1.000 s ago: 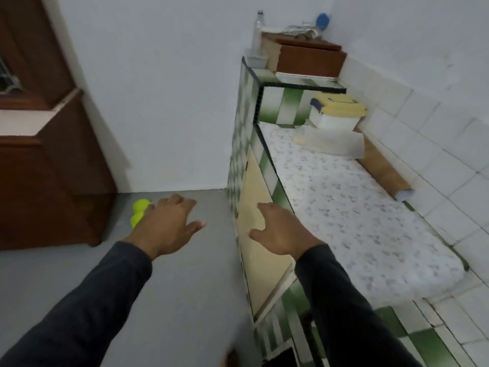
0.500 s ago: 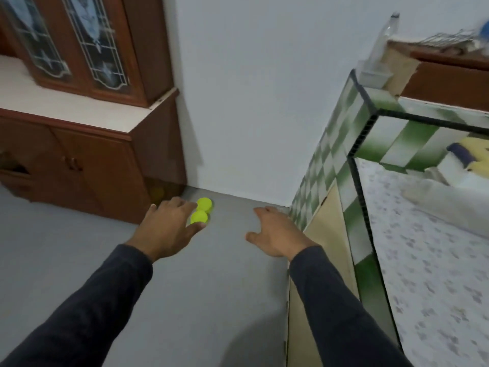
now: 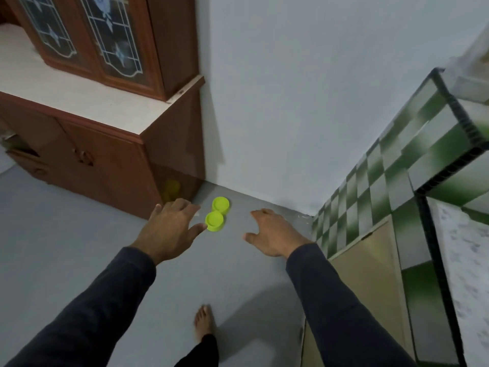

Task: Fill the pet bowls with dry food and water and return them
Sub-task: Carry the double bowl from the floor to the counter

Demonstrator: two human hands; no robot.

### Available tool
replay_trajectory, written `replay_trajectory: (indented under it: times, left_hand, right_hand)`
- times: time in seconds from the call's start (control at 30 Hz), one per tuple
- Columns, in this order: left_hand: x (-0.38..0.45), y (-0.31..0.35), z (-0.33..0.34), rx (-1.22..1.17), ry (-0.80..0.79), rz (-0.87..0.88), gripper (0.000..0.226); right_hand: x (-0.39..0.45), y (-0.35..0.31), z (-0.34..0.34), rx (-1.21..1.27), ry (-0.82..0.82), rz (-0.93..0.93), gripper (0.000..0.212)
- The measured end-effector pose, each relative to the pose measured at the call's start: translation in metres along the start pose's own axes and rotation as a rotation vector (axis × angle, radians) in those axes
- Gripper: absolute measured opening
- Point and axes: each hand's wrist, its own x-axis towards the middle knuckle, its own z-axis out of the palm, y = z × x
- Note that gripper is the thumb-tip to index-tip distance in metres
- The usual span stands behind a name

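Two bright green pet bowls (image 3: 217, 213) sit touching each other on the grey floor (image 3: 79, 247), near the corner where a wooden cabinet (image 3: 105, 154) meets the white wall; the left hand (image 3: 169, 229) hovers just left of them, fingers spread, holding nothing; the right hand (image 3: 272, 234) hovers to their right, spread and empty; no writing is legible; compared with half a second ago, the bowls lie between the hands rather than partly behind the left one; a bare foot (image 3: 203, 323) has come into view.

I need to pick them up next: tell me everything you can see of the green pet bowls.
The green pet bowls are two round, bright lime, plastic-looking bowls side by side, seemingly joined. They sit on the grey floor by the wooden cabinet's corner, near the white wall. Their contents cannot be made out. Neither hand holds them.
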Motion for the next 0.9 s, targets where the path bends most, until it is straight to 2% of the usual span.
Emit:
replay_trajectory:
  times: [0.2, 0.5, 0.67, 0.9]
  left_hand:
    - [0.09, -0.039, -0.004, -0.003, -0.056, 0.001, 0.059]
    - [0.198, -0.079, 0.003, -0.014, -0.153, -0.03, 0.083]
    - [0.256, -0.093, 0.03, -0.034, -0.211, -0.091, 0.06]
    - [0.34, -0.106, 0.095, -0.056, -0.278, -0.226, 0.059]
  right_hand:
    - [0.088, -0.009, -0.034, 0.03, -0.004, 0.005, 0.06]
    - [0.207, -0.005, -0.06, 0.049, 0.001, -0.021, 0.05]
    - [0.282, 0.014, -0.066, 0.051, -0.006, -0.07, 0.049]
    - [0.404, 0.056, -0.051, 0.071, -0.068, -0.13, 0.05]
